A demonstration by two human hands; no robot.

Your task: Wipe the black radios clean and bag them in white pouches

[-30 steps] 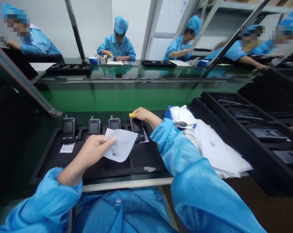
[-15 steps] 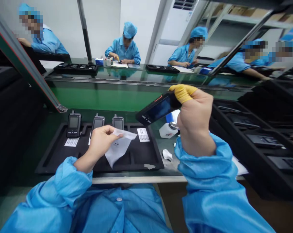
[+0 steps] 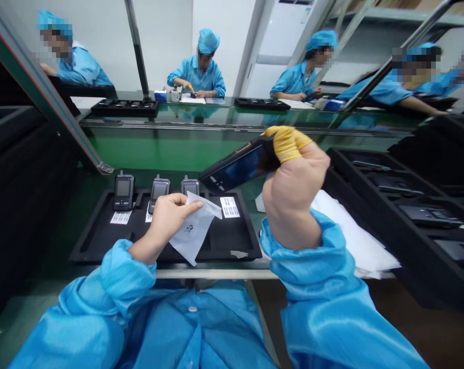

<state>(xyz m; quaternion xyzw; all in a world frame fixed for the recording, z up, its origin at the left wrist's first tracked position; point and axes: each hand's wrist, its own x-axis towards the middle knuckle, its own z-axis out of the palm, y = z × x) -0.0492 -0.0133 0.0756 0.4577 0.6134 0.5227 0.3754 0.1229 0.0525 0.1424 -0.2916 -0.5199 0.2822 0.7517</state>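
Observation:
Pinched in my left hand [image 3: 173, 216] is a thin white plastic bag [image 3: 193, 230] with a small printed mark, hanging over the black foam tray [image 3: 101, 241]. My right hand [image 3: 295, 177], with yellow finger cots on some fingers, grips a black handheld radio [image 3: 239, 166] by one end. The radio is tilted in the air above the tray's right side, its screen facing me, apart from the bag. Three similar radios stand at the tray's back edge, one at the left [image 3: 123, 190]. A white label sheet [image 3: 230, 207] lies in the tray's right part.
To the right, stacked black trays [image 3: 420, 205] hold several devices. White sheets [image 3: 351, 236] lie between them and my right forearm. A metal post [image 3: 51, 87] slants up at the left. Across the green bench, several co-workers in blue [image 3: 203, 74] sit at work.
The radio in my right hand has moved slightly left, nearer the bag. My left hand has turned the bag, so its printed mark shows more. The white bottle is now mostly hidden behind my right hand.

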